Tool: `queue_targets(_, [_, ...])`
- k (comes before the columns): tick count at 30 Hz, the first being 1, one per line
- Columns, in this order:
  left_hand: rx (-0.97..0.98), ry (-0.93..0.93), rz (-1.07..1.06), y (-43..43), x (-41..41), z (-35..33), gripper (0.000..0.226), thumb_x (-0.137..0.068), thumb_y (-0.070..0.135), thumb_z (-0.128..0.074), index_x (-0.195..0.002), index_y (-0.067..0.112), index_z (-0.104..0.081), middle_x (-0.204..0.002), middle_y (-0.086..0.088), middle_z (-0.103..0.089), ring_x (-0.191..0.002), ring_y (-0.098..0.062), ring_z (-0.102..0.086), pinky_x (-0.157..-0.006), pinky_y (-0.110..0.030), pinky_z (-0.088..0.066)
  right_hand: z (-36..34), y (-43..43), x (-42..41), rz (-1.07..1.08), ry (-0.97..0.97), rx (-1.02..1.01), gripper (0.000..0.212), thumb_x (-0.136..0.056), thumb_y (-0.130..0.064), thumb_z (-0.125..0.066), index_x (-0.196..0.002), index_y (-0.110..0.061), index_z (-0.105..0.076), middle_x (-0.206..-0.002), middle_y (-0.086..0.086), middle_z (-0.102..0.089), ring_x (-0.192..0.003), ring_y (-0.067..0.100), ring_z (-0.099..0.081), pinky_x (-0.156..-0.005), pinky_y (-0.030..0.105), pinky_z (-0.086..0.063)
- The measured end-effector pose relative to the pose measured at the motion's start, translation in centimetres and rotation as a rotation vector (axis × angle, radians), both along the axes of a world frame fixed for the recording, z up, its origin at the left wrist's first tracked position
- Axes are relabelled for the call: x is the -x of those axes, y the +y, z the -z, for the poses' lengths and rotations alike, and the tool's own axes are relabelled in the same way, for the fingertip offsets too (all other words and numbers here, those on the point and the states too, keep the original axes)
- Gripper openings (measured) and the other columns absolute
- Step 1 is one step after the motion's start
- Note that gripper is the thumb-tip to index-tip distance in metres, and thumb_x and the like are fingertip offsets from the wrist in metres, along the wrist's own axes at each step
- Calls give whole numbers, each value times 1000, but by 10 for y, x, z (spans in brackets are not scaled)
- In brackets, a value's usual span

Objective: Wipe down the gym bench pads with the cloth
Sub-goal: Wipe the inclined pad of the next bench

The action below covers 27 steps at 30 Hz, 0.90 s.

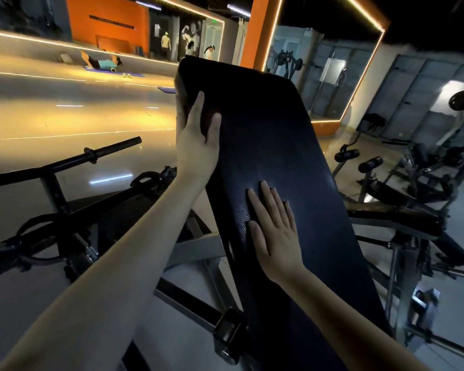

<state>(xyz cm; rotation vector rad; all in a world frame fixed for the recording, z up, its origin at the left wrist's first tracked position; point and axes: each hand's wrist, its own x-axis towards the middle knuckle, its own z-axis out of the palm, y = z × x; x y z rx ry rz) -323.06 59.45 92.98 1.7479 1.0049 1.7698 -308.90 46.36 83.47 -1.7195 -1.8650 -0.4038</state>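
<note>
A black, grained bench pad (pixel 273 129) rises steeply away from the camera on a grey metal frame (pixel 196 247) and fills the middle of the view. Low on its face the right hand (pixel 275 236) lies flat, palm down, fingers straight and slightly spread, curled round nothing. Higher up, the left hand (pixel 196 140) grips the pad's left edge: the thumb (pixel 215 124) rests on the front face and the fingers wrap round the side. To the left a black bar (pixel 110 149) juts over a glossy floor (pixel 65 116) lit warm yellow. To the right stand dark weight machines (pixel 413 183), with a light-edged mirror (pixel 324 76) behind them. Far back are an orange wall (pixel 105 20) and a person lying on a mat (pixel 102 62). The cloth cannot be made out against the dark pad, and two of the right hand's fingertips (pixel 285 203) look shadowed or covered. The pad's lower end is cut off by the picture's edge.
</note>
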Motion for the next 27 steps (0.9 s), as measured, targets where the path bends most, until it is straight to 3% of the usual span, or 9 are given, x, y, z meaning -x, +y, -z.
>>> queue_targets(1, [-12, -15, 3, 1, 0, 0, 54, -101, 33, -48, -149, 13, -35, -160, -11, -18, -148, -20, -14, -117, -22, -19, 0, 0, 0, -3, 1, -8, 51, -99, -37, -21, -150, -31, -16, -160, -5, -8, -147, 12, -2, -119, 37, -2])
queue_targets(4, [-27, -46, 49, -17, -3, 20, 55, -101, 35, -44, -151, 17, -29, -161, -7, -17, -146, -16, -16, -107, 0, -16, -1, -1, 1, -12, 10, -16, 52, -99, -37, -22, -150, -30, -17, -160, -5, -8, -147, 12, -2, -119, 37, -3])
queue_targets(8, [25, -63, 133, -83, -16, 82, 58, -101, 39, -40, -153, 22, -22, -162, 3, -6, -145, 4, -5, -110, -3, -10, -1, 0, 2, -22, 20, 2, 53, -97, -37, -21, -150, -32, -12, -160, -6, -7, -147, 11, -2, -119, 39, -4])
queue_targets(12, [97, -67, 191, -125, -29, 118, 62, -97, 46, -36, -151, 29, -11, -159, 15, 5, -145, 7, 2, -111, -4, -7, -2, 0, 1, -37, 9, 2, 54, -97, -35, -21, -150, -30, -11, -160, -4, -7, -147, 13, -2, -119, 40, -5])
queue_targets(15, [93, -135, 142, -107, -29, 101, 59, -102, 38, -40, -152, 21, -15, -160, 8, 0, -141, 14, 2, -108, 0, -7, -2, -1, 1, -18, 19, 3, 53, -98, -36, -20, -150, -31, -11, -160, -5, -7, -147, 12, -2, -119, 40, -5])
queue_targets(19, [100, -170, 34, -63, -23, 56, 61, -101, 34, -38, -153, 11, -19, -162, -12, -5, -145, -7, -3, -103, 4, -6, -1, 1, 3, 0, 25, -8, 53, -97, -37, -21, -149, -30, -13, -159, -5, -10, -147, 12, -4, -119, 38, -4])
queue_targets(22, [16, -102, 12, -12, -10, 22, 59, -103, 27, -40, -153, 5, -18, -160, -22, -9, -148, -29, -3, -107, -9, -12, 0, 0, 4, -3, 20, -17, 52, -98, -37, -22, -149, -28, -17, -159, -4, -11, -147, 13, -4, -119, 37, -4])
queue_targets(24, [-21, -80, 6, 14, -3, 8, 61, -103, 29, -38, -153, 4, -16, -159, -22, -12, -147, -31, -3, -108, -10, -14, 0, 0, 4, -6, 18, -28, 52, -99, -35, -23, -150, -27, -19, -159, -3, -12, -147, 13, -5, -119, 38, -5])
queue_targets(27, [-49, -64, 12, 12, -1, 11, 60, -103, 27, -38, -153, 2, -15, -159, -22, -13, -143, -20, -3, -100, 6, -10, 0, 0, 4, -3, 22, -26, 52, -99, -36, -23, -150, -26, -20, -159, -2, -12, -147, 14, -5, -119, 40, -6])
